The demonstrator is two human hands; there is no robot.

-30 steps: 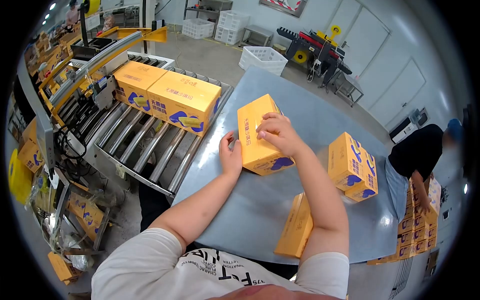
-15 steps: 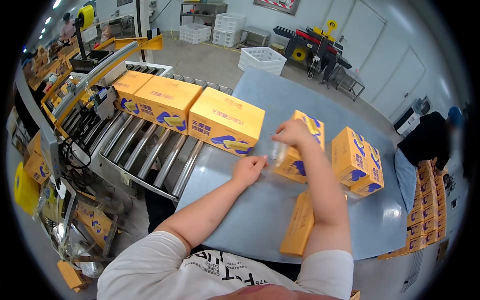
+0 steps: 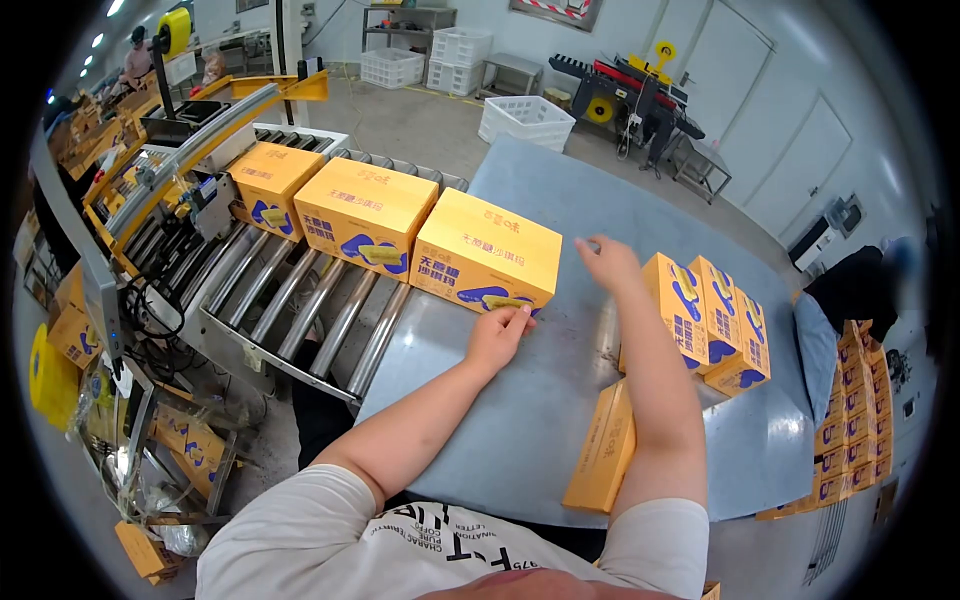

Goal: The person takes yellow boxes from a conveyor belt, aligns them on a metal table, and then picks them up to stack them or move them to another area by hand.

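Front carton [image 3: 487, 245] is sliding further over bench [image 3: 430, 350] left edge; L hand [image 3: 495, 340] is touching lower corner, grip unclear; R hand [image 3: 610, 264] is hovering, loosely spread. Prob. stiff, lightish; hold opp. sides.

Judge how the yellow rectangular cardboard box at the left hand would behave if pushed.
The yellow box looks fairly stiff: its edges are straight and crisp. It seems unlikely to tip, being longer than tall. It should slide easily on the shiny grey metal table.
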